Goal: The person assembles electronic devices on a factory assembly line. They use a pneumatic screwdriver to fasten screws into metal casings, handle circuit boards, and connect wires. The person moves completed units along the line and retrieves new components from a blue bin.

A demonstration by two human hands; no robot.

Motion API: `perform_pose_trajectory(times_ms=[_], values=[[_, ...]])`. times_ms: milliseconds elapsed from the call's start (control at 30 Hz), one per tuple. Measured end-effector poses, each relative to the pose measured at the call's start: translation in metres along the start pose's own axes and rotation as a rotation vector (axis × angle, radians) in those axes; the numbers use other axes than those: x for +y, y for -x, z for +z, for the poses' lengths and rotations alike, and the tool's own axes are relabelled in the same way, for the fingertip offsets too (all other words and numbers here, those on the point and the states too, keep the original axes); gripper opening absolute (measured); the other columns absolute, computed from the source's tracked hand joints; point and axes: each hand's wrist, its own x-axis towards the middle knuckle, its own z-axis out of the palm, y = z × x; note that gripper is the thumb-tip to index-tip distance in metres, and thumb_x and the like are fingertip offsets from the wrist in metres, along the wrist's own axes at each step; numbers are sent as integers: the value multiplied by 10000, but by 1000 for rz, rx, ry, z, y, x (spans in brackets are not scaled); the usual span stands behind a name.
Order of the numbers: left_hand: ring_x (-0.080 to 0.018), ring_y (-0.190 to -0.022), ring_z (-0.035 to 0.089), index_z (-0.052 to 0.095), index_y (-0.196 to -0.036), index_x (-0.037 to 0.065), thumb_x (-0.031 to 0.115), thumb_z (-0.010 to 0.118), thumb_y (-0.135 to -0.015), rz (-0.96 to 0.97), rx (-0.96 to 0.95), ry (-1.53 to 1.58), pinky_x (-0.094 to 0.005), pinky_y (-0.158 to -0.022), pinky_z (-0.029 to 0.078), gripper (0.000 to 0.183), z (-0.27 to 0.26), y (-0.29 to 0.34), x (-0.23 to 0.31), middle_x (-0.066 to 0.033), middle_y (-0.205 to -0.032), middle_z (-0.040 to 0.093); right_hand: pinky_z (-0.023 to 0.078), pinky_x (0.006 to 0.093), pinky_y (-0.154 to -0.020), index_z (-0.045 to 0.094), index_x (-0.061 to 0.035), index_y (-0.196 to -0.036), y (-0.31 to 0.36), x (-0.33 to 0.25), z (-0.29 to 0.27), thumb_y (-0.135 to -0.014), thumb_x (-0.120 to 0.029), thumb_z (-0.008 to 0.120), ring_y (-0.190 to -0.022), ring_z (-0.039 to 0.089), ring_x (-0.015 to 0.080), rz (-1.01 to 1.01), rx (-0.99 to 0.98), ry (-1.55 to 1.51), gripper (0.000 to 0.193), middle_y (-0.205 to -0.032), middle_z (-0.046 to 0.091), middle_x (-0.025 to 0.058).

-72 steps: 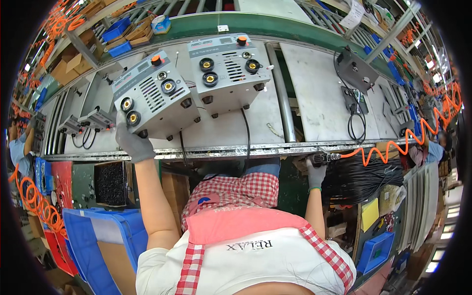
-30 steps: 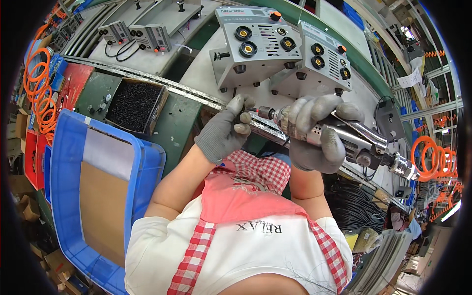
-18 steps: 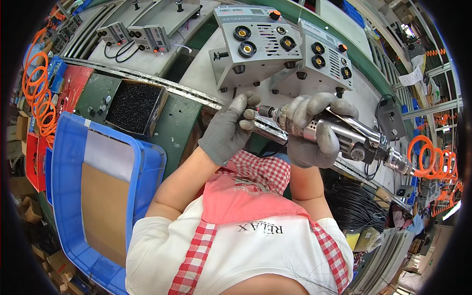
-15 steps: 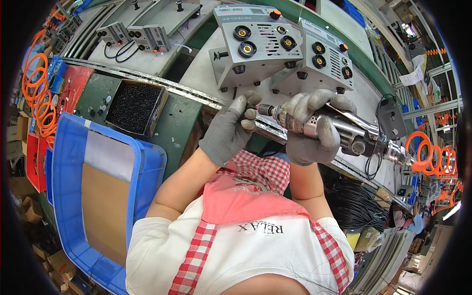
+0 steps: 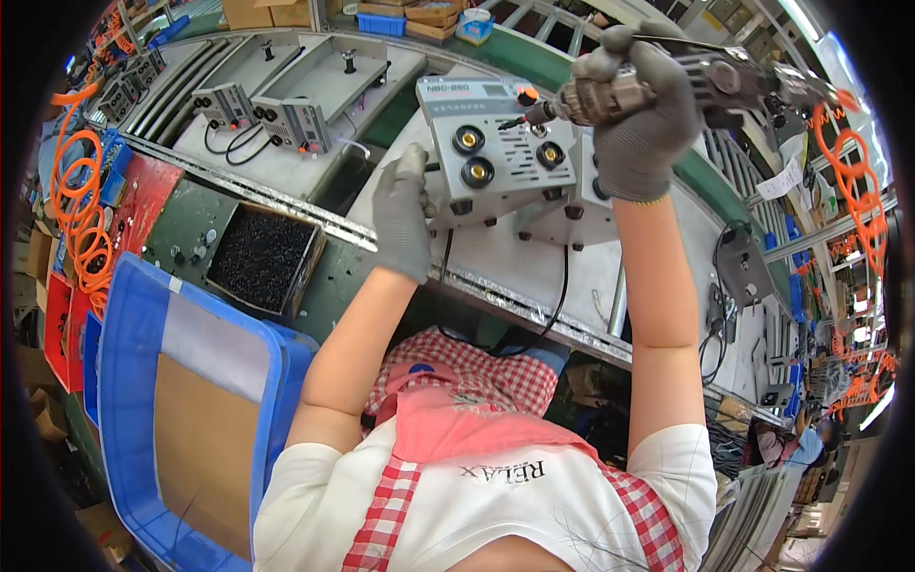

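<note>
In my right hand [image 5: 643, 119] is a metal pneumatic screwdriver [image 5: 724, 84], raised high over the bench with the fingers wrapped round its body. The dark bit points left, in front of the face of a grey welding machine [image 5: 505, 195]; whether it touches the panel cannot be told. Round black and brass sockets and vent slots mark that face. My left hand [image 5: 402, 214] lies against the machine's left side, fingers curled by a short black post. Both hands wear grey gloves. A second grey machine [image 5: 577, 214] stands behind my right wrist, partly hidden.
A blue tub [image 5: 272, 419] with cardboard inside stands at my left. Beside it sits a box of small black parts [image 5: 262, 257]. Two open grey housings [image 5: 329, 91] lie on the bench farther left. An orange coiled hose [image 5: 853, 172] hangs at the right.
My right hand has carried the screwdriver up and forward to the machine's face. My left hand has left the bit tip and moved to the machine's left side.
</note>
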Motion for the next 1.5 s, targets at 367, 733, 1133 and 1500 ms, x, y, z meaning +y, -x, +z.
perform_pose_trajectory(times_ms=[367,733,1133,1500], values=[[-128,-822,616,617,-1095,-62,368,574,-927,-51,-287,-81,-248,-706,501,464,26,-25,-1,-105,-956,654,523,309,-508,606,36,-873,-15,35,8,-781,-31,574,-584,638,204,-4,66,162,118,-714,627,131],[-112,-720,584,647,-982,-58,387,579,-920,29,-228,-205,-245,-655,486,455,28,-31,-3,-78,-858,642,415,250,-391,531,-45,-970,-16,41,26,-786,-22,595,-502,541,125,175,2,140,196,-690,571,72],[-118,-781,600,632,-1043,-32,380,584,-921,-39,-219,-187,-257,-697,495,432,27,-33,-8,-77,-933,646,282,324,-431,548,1,-878,-25,61,24,-906,-251,420,-421,316,137,-178,-41,421,284,-528,425,34],[-202,-809,595,557,-1013,-50,63,502,-956,366,-78,-484,-274,-700,529,138,-116,-23,-104,-132,-990,587,244,291,-441,554,6,-898,4,-52,-10,-881,-312,423,-466,289,128,181,-190,11,344,-572,387,23]])
